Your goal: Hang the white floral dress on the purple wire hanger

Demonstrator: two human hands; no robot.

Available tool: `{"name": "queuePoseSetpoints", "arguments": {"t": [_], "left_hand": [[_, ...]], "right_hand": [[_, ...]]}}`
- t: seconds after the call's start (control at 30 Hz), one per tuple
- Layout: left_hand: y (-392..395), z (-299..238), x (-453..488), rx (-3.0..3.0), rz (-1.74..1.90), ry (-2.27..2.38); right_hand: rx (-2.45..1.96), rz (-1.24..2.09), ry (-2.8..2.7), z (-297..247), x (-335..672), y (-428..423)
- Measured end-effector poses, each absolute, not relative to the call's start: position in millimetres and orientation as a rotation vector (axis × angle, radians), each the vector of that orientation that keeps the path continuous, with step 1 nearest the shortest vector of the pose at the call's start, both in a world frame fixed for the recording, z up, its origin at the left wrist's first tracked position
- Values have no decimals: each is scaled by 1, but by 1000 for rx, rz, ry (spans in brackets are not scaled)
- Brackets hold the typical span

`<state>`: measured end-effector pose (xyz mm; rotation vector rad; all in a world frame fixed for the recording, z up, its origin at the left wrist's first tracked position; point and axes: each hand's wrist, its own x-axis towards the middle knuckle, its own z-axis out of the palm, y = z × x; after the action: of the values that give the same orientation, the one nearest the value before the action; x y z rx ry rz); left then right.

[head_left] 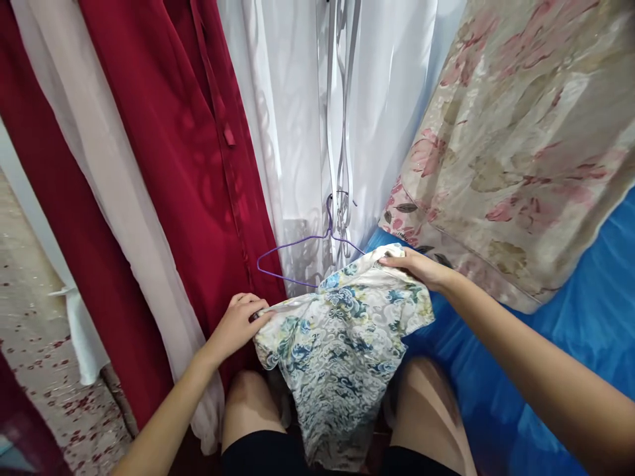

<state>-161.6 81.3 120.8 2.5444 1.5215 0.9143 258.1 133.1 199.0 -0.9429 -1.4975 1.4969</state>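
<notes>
A blue-and-cream floral garment (337, 337) hangs between my knees, stretched between both hands. My left hand (238, 324) is closed on its left corner. My right hand (414, 264) pinches its upper right edge, fingers curled over the cloth. A thin purple wire hanger (297, 254) sits just behind the garment's top edge; whether it is inside the garment I cannot tell.
Red garments (163, 165) and a pale one (99, 165) hang at left, white sheer fabric (297, 119) in the middle. A pink-floral beige cloth (520, 145) lies at right over a blue sheet (570, 317). Speckled floor (34, 330) at lower left.
</notes>
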Motion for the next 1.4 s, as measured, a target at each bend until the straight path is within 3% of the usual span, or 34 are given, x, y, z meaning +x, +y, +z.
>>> {"name": "queuePoseSetpoints", "arguments": {"t": [0.13, 0.37, 0.53, 0.7, 0.93, 1.03, 1.13, 1.23, 1.4], "left_hand": [[123, 143, -192, 2644, 795, 1663], [178, 211, -167, 2329, 1295, 1458], [169, 207, -125, 2101, 1507, 1421], [139, 193, -110, 2211, 1629, 1448], [122, 208, -91, 2412, 1513, 1600], [135, 206, -91, 2267, 1621, 1632], [144, 193, -92, 1888, 1789, 1476], [138, 181, -82, 1637, 1817, 1241], [100, 182, -34, 1531, 1435, 807]], "right_hand": [[-1014, 1515, -1556, 211, 259, 129], [-1056, 1537, -1399, 217, 256, 120], [-992, 1532, -1417, 192, 263, 107], [-981, 1135, -1321, 157, 284, 92], [-838, 1015, -1077, 211, 262, 77], [-759, 1026, -1269, 232, 230, 44], [-654, 1071, -1908, 234, 203, -3], [-550, 913, -2353, 222, 190, -30], [-832, 542, -2083, 184, 190, 5]]}}
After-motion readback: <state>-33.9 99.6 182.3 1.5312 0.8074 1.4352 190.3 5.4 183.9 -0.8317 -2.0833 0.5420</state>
